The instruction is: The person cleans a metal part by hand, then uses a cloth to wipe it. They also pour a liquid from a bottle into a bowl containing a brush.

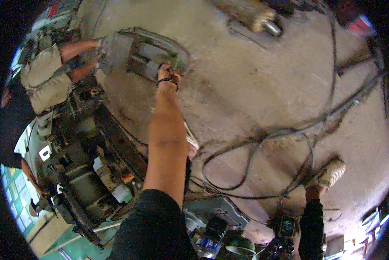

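My left hand, with a dark beaded bracelet at the wrist, reaches far forward on a straight arm. Its fingers are closed at the near edge of a grey, frame-like metal piece low over the floor. A greenish patch shows beside the fingers, but blur hides exactly what they grip. Left of the metal piece are the bare legs and grey shoes of another person in khaki shorts. My right hand does not show.
Dark, greasy machinery fills the left side. A looped black cable lies across the brown floor. Pale shoes show right of it and behind my arm. A cylindrical part lies far off. Below are a bottle and a bowl.
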`<action>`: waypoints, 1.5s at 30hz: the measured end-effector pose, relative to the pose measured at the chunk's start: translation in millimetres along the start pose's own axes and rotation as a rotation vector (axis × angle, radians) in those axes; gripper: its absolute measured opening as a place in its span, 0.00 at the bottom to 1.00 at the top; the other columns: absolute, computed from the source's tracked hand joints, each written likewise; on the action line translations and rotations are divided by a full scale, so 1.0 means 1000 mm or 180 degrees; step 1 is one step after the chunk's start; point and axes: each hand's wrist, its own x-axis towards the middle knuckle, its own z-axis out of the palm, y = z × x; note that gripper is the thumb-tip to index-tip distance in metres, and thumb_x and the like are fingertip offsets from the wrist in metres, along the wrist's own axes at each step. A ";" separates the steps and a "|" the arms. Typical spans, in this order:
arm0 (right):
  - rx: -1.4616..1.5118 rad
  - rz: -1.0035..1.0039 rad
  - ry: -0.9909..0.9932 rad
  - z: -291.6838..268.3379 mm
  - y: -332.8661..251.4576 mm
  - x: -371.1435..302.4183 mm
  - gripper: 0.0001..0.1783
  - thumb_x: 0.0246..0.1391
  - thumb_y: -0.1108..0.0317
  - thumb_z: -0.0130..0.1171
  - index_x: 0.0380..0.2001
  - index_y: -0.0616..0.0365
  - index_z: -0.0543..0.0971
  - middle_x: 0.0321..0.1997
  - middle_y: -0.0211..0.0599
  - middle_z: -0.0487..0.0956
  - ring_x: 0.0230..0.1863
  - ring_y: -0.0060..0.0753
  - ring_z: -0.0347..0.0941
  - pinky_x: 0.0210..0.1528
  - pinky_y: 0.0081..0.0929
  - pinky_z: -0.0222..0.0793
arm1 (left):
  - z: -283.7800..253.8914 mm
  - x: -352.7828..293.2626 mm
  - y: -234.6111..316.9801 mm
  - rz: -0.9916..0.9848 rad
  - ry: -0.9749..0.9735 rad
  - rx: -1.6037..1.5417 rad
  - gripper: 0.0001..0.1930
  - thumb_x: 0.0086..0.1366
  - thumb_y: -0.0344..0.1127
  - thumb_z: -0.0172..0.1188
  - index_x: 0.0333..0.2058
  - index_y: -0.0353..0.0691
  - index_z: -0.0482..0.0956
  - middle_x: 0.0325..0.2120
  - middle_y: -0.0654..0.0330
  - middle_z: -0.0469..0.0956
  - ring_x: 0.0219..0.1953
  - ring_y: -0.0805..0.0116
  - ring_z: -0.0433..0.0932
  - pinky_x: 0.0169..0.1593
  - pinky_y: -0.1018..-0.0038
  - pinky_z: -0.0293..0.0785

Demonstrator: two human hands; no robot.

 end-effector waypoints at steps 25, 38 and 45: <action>0.0914 -0.0167 -0.0387 -0.071 -0.062 -0.032 0.19 0.66 0.62 0.50 0.52 0.67 0.72 0.43 0.46 0.80 0.44 0.38 0.76 0.52 0.34 0.71 | 0.038 -0.180 -0.384 -0.0244 0.0222 -0.0205 0.16 0.61 0.47 0.56 0.19 0.52 0.63 0.14 0.71 0.64 0.16 0.76 0.65 0.19 0.76 0.65; 0.0810 -0.0351 0.0211 -0.053 -0.066 0.016 0.17 0.65 0.60 0.50 0.47 0.63 0.75 0.38 0.41 0.80 0.40 0.34 0.77 0.46 0.32 0.72 | 0.034 -0.275 -0.469 -0.0873 0.0233 0.3663 0.27 0.62 0.63 0.55 0.41 0.42 0.77 0.27 0.63 0.80 0.28 0.61 0.79 0.33 0.60 0.77; -0.2141 -0.1277 0.1544 -0.112 -0.052 0.111 0.23 0.51 0.61 0.63 0.48 0.62 0.75 0.44 0.56 0.79 0.46 0.60 0.75 0.51 0.41 0.71 | 0.097 -0.271 -0.484 0.2436 -0.0981 0.6277 0.28 0.54 0.47 0.70 0.47 0.37 0.72 0.48 0.48 0.75 0.48 0.50 0.77 0.50 0.55 0.74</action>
